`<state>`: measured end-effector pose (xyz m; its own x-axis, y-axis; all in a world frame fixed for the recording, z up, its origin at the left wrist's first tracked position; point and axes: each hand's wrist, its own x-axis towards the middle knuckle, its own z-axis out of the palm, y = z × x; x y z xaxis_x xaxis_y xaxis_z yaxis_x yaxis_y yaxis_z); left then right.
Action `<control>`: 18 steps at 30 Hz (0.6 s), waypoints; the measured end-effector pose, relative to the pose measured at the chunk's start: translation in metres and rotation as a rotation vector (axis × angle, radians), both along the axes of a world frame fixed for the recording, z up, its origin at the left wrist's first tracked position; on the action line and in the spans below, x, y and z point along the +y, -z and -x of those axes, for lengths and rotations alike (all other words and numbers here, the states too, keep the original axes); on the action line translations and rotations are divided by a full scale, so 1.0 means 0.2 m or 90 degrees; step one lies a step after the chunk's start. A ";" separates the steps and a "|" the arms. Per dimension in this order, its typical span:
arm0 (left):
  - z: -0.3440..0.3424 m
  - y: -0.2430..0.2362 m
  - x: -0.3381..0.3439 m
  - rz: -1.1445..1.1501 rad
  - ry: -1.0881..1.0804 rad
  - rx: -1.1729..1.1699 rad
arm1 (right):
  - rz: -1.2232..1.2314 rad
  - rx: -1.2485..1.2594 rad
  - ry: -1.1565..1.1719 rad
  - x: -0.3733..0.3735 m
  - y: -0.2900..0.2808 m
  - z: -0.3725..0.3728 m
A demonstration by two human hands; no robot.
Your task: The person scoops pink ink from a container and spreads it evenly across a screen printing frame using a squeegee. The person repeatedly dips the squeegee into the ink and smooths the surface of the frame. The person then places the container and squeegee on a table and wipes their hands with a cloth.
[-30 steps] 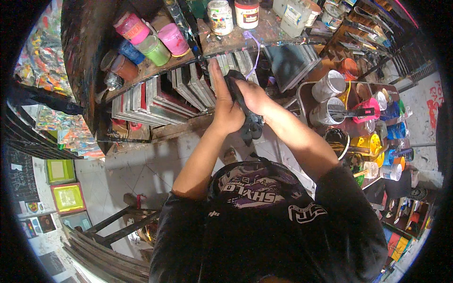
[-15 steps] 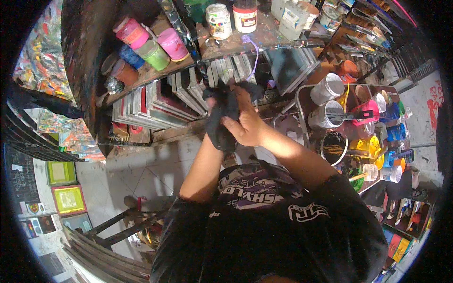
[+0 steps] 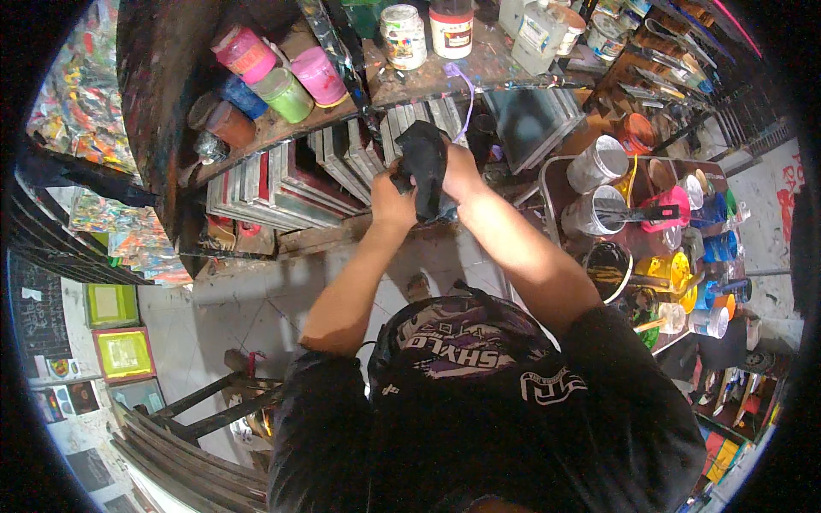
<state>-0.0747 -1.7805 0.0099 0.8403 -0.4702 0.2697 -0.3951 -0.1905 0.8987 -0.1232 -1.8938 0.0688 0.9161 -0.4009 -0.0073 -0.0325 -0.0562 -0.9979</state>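
A crumpled black cloth [image 3: 424, 162] hangs between my two hands in front of my chest. My left hand [image 3: 393, 200] is closed round its left side, the fingers partly covered by the fabric. At the cloth's right edge, my right hand [image 3: 462, 174] grips it, most of its fingers hidden behind the folds. Just beyond the hands, framed screens [image 3: 295, 184] stand on edge, packed along a low shelf.
Above the screens, a paint-stained shelf [image 3: 479, 73] bears paint tubs, including a pink tub [image 3: 317, 75]. To my right, a table [image 3: 554, 192] carries several paint containers, among them a yellow pot [image 3: 665, 269]. A wooden stool-like frame [image 3: 214, 402] stands low on the left.
The cloth was wrapped around my left hand with my right hand pressed over it. Now it is bunched up between both hands, and my left hand is uncovered.
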 end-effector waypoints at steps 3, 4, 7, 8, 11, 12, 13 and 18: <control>0.11 -0.21 0.05 -0.296 0.043 -0.240 | 0.086 0.116 -0.095 -0.10 0.08 -0.01; 0.09 -0.21 0.04 -0.349 0.090 -0.282 | 0.128 0.125 -0.126 -0.13 0.10 0.00; 0.15 -0.25 0.08 -0.483 0.252 -0.353 | 0.263 0.206 -0.255 -0.20 0.10 0.00; 0.12 -0.14 0.08 -0.369 0.301 -0.427 | 0.228 0.198 -0.307 -0.23 0.09 0.02; 0.15 -0.19 0.11 -0.359 0.341 -0.333 | -0.251 0.247 -0.124 -0.32 0.01 0.09; 0.15 -0.18 0.12 -0.288 0.305 -0.143 | -0.239 0.242 -0.084 -0.36 -0.02 0.08; 0.17 -0.19 0.11 -0.128 0.281 0.021 | -0.231 0.235 -0.048 -0.39 -0.07 0.09; 0.14 -0.24 0.13 0.619 0.629 0.699 | -0.435 -0.054 -0.085 -0.37 -0.19 0.17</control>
